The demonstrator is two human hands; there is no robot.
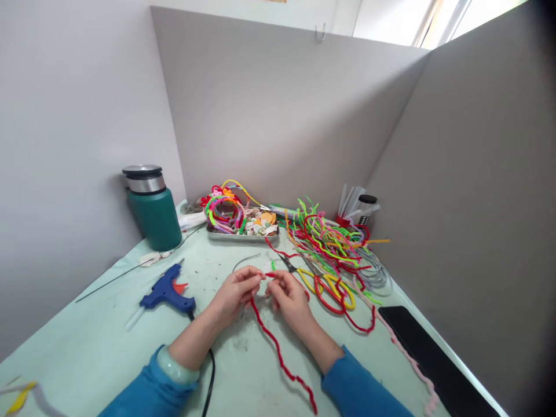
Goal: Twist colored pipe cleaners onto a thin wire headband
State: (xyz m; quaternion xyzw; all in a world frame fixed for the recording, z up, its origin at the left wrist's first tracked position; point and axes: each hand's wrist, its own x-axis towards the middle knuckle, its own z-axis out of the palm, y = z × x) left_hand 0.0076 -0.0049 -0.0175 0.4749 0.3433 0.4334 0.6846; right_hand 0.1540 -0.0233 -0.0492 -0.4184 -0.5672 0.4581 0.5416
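Note:
Close together over the middle of the table, my left hand (238, 294) and my right hand (290, 300) both have their fingers closed. A red pipe cleaner (278, 350) comes out below my left fingertips and trails toward the near edge in a wavy line. Between the two hands a short red tip shows, pinched by my right thumb and fingers. Most of the part inside the fingers is hidden. Just beyond my right hand lie yellow-handled scissors (347, 292) and red-handled scissors (326, 296).
A blue glue gun (167, 292) lies left, its black cord (211, 376) running nearby. Behind stand a green flask (155, 217) and a metal tray (243, 237) of scraps and flowered rings. Right are a tangled pipe-cleaner heap (325, 234) and a black phone-like slab (430, 359).

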